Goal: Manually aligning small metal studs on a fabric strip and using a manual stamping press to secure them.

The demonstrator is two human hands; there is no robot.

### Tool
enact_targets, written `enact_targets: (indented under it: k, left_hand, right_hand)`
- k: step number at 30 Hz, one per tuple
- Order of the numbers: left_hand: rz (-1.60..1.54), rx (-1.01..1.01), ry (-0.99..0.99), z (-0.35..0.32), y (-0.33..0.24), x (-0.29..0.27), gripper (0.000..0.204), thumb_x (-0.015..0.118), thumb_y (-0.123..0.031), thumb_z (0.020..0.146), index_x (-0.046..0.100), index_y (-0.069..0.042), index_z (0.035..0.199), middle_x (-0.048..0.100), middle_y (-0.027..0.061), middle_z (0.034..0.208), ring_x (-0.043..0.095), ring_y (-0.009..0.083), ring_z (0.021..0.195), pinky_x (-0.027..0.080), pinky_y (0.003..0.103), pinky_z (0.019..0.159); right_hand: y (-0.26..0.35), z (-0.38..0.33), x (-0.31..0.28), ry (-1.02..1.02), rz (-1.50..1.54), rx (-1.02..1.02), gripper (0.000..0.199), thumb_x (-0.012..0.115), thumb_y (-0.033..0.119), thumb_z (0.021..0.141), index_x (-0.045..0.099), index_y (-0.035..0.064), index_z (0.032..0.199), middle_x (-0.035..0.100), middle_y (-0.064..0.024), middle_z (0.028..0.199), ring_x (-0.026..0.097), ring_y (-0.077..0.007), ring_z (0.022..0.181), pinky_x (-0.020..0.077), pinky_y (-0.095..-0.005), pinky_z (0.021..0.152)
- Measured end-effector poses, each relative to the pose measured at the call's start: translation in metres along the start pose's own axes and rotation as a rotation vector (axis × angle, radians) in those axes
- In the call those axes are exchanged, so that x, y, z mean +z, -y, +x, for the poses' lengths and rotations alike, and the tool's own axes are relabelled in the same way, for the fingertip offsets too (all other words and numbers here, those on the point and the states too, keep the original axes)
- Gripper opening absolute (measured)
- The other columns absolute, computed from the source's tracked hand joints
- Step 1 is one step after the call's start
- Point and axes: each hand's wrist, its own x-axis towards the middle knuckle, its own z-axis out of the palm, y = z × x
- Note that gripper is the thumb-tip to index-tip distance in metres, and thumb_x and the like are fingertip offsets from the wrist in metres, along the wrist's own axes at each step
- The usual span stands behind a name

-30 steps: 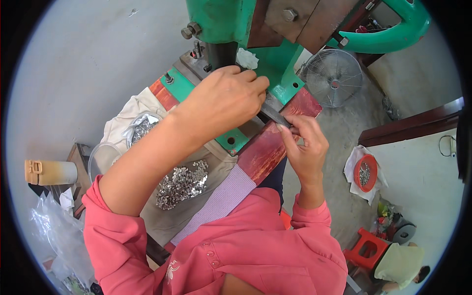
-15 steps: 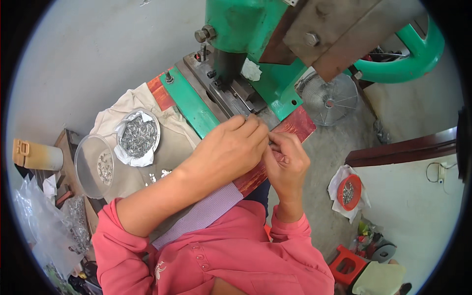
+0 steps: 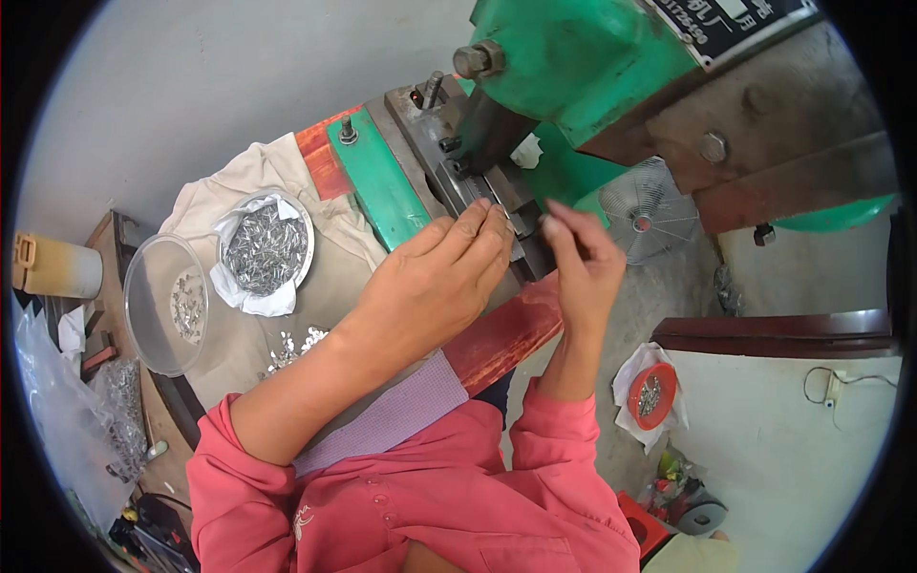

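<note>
My left hand [image 3: 449,267] reaches to the steel die [image 3: 466,188] under the green press [image 3: 583,67]. Its fingers are pressed together at the tips, over a small piece mostly hidden by them that I cannot make out. Just right of the die, my right hand [image 3: 587,267] is raised with thumb and forefinger a little apart. Its fingertips are slightly blurred, and nothing shows between them. A round bowl [image 3: 308,258] lined with white paper, full of small shiny metal pieces, stands on the cloth left of the press.
Beside the bowl is a clear plastic tub [image 3: 134,325] with small pale pieces. More loose silvery pieces [image 3: 296,349] lie near my left forearm. A wire-caged fan [image 3: 650,215] stands behind the red table edge [image 3: 506,334]. On the floor at right sits a red basin [image 3: 666,382] holding metal parts.
My right hand has parted from my left and moved right. My left fingertips have stayed near the die's front. The whole view has shifted, bringing the press closer.
</note>
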Motion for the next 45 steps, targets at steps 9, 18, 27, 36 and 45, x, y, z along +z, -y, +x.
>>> enact_targets:
  k: [9, 18, 27, 36, 45]
  left_hand:
    - [-0.065, -0.033, -0.055, -0.004, -0.005, 0.009, 0.046, 0.055, -0.016, 0.086, 0.059, 0.001, 0.128, 0.059, 0.0140, 0.134, 0.055, 0.0249, 0.128, 0.047, 0.034, 0.096]
    - [-0.104, -0.049, -0.078, -0.006, -0.003, 0.009, 0.047, 0.055, -0.014, 0.086, 0.059, 0.001, 0.130, 0.057, 0.0141, 0.136, 0.055, 0.0253, 0.128, 0.047, 0.034, 0.096]
    - [-0.088, -0.046, -0.140, -0.006, -0.002, 0.012, 0.044, 0.056, -0.015, 0.086, 0.062, 0.002, 0.126, 0.060, 0.0131, 0.131, 0.057, 0.0245, 0.126, 0.048, 0.033, 0.093]
    - [-0.251, -0.116, -0.085, -0.008, -0.004, 0.013, 0.047, 0.058, -0.009, 0.087, 0.058, -0.001, 0.133, 0.057, 0.0130, 0.138, 0.054, 0.0277, 0.132, 0.047, 0.038, 0.101]
    - [-0.731, -0.438, -0.251, -0.023, 0.002, 0.016, 0.082, 0.080, -0.005, 0.072, 0.043, 0.001, 0.145, 0.051, 0.0222, 0.139, 0.055, 0.0417, 0.122, 0.048, 0.044, 0.101]
  right_hand:
    - [-0.030, 0.054, 0.011, 0.388, 0.145, -0.209, 0.015, 0.062, 0.004, 0.094, 0.066, -0.0007, 0.108, 0.061, -0.0095, 0.104, 0.060, -0.0193, 0.097, 0.0466, -0.0286, 0.086]
    - [-0.035, 0.062, 0.029, 0.274, -0.033, -0.280, 0.015, 0.060, 0.010, 0.098, 0.065, -0.0028, 0.099, 0.059, -0.0107, 0.107, 0.054, -0.0218, 0.100, 0.0421, -0.0314, 0.089]
    - [-0.024, 0.058, 0.028, 0.333, 0.090, -0.108, 0.019, 0.055, 0.011, 0.100, 0.064, -0.0046, 0.103, 0.056, -0.0102, 0.108, 0.054, -0.0212, 0.103, 0.0424, -0.0298, 0.091]
    - [-0.014, 0.048, 0.029, 0.237, -0.048, -0.171, 0.021, 0.056, 0.014, 0.099, 0.065, -0.0053, 0.101, 0.060, -0.0150, 0.112, 0.061, -0.0274, 0.098, 0.0470, -0.0342, 0.085]
    - [-0.016, 0.023, -0.015, -0.264, -0.009, -0.094, 0.023, 0.055, 0.016, 0.103, 0.069, -0.0016, 0.110, 0.068, -0.0096, 0.112, 0.061, -0.0142, 0.100, 0.0476, -0.0292, 0.089]
